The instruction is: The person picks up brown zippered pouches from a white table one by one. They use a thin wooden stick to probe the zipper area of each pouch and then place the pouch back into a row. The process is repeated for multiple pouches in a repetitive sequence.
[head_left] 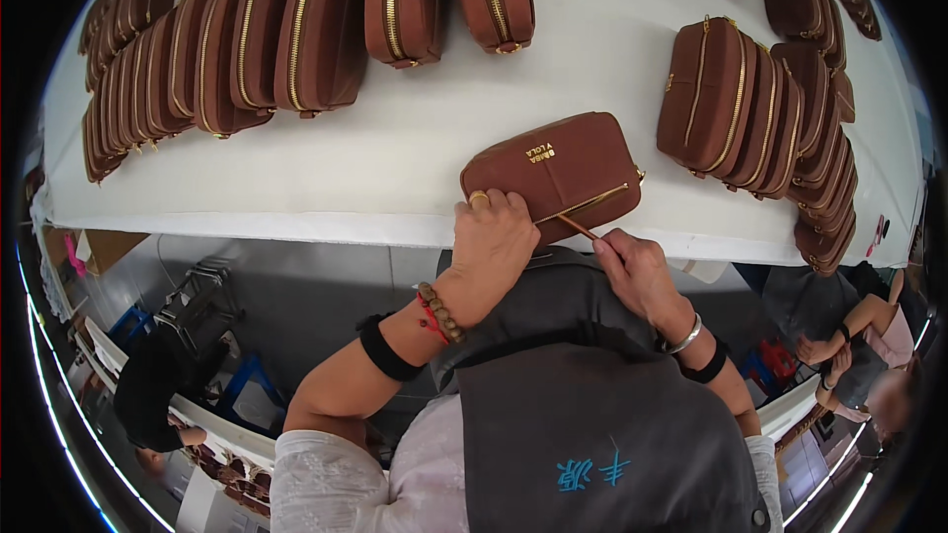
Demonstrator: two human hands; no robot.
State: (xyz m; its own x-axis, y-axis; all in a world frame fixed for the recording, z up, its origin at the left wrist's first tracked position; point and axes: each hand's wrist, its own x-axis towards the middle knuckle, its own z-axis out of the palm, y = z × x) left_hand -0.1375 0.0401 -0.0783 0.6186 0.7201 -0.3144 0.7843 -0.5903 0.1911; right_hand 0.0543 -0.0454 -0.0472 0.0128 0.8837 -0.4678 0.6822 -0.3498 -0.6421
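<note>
A brown leather bag [583, 155] with rounded corners and gold lettering lies at the table's near edge. A gold zipper [592, 199] runs across its near side. My left hand [494, 242] grips the bag's near left corner with curled fingers. Pinched in my right hand [637, 274] is a thin brown stick-like tool [577, 227], whose tip meets the bag beside the zipper. Whether that tool is a brush or a pen, I cannot tell.
The white table [395, 158] carries a long row of brown zippered bags [262, 30] at far left and another group [736, 104] at right. Co-workers sit or stand lower left [153, 390] and lower right [869, 336]. A metal trolley [197, 301] stands below the table's left.
</note>
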